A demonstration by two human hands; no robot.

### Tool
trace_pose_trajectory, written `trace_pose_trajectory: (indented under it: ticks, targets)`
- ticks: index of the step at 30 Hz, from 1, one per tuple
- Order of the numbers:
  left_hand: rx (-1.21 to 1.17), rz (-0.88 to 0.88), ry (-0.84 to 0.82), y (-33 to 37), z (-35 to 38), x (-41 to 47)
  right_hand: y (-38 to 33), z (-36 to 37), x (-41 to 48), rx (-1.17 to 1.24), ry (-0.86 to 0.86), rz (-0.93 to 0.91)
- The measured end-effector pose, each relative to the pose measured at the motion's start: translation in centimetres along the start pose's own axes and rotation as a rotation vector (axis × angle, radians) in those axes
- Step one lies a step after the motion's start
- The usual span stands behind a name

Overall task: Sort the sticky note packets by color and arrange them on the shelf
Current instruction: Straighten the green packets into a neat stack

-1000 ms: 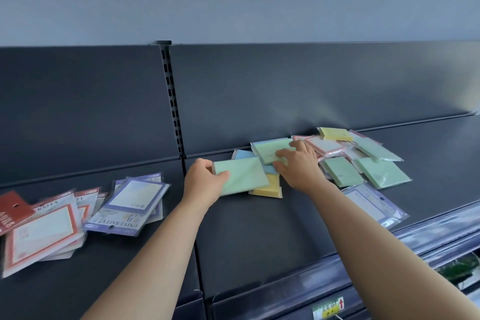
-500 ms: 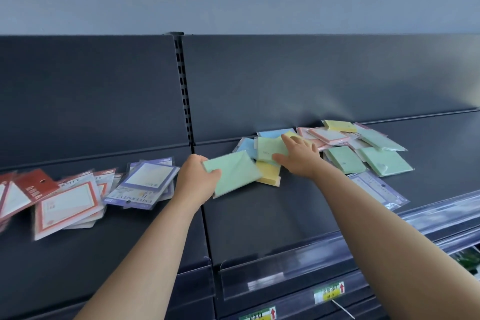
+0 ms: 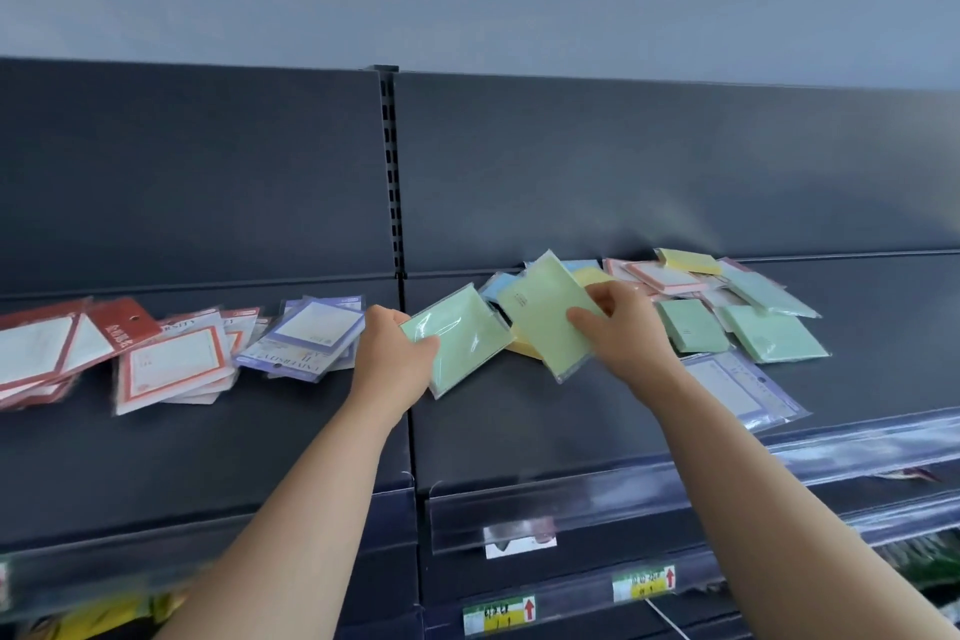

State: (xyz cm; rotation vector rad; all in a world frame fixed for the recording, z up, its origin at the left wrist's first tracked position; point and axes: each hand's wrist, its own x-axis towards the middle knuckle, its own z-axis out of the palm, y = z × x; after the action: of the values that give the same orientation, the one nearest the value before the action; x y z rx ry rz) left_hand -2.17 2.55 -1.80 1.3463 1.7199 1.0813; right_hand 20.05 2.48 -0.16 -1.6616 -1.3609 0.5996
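Above the shelf (image 3: pixel 519 437), my left hand (image 3: pixel 396 353) grips one green packet (image 3: pixel 460 335), right hand (image 3: pixel 626 330) pinches a paler packet (image 3: pixel 545 312), shade uncertain; stack edges flush.

shelf (image 3: pixel 519 437): dark, split in two bays by a slotted upright (image 3: pixel 390 172) | left bay: red-bordered packets (image 3: pixel 171 369) overlapping, purple-bordered packets (image 3: pixel 311 333) just beside them | right bay: loose heap at the back wall, with green packets (image 3: pixel 774 339), pink packets (image 3: pixel 660 277), yellow pad (image 3: pixel 688 261) | front right: clear-sleeved packet (image 3: pixel 737 390) near the edge
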Motion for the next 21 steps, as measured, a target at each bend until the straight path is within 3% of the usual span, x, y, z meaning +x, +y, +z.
trace_pose_trajectory:
  ticks: [9, 21]
  targets:
    - [-0.157, 0.017, 0.138, -1.0, -4.8, -2.6, -2.0, 6.1, -1.8, 0.214, -0.211, 0.015]
    - [-0.314, -0.030, 0.456, -6.2, -18.0, -4.7, -11.9, 17.1, -7.6, 0.261, -0.406, -0.164]
